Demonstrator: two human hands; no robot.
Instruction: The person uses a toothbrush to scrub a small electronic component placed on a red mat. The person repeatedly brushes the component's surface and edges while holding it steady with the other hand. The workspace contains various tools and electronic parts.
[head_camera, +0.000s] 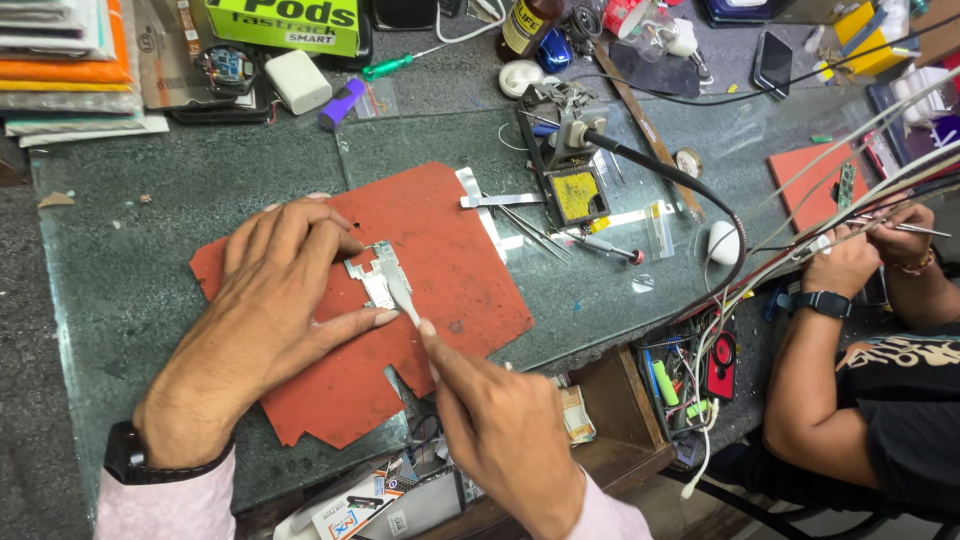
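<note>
My right hand is nearest, low centre, fingers pinched narrow round a thin pale tool whose tip rests on the small silvery metal part. My left hand lies flat over the red mat, fingers spread fairly wide, thumb and forefinger pressing either side of that metal part, holding it down; black wristband on that wrist, pink sleeve below. The part sits near the mat's middle, touching both hands' fingertips. The mat lies on a grey glass-topped bench. Just under my right hand an open wooden drawer with cards and scraps. Right of it, a tangle of wires and a red-and-black gadget. Beyond the mat: tweezers, a metal strip, a small screwdriver, then a soldering-iron stand with yellow sponge, black cable running off it. Far right, another person's hands work with tweezers by a second red mat; watch on the wrist, black shirt. Far back: green box, white block, purple item, green-handled screwdriver, brown bottle, dark phone, stacked packets top left.
</note>
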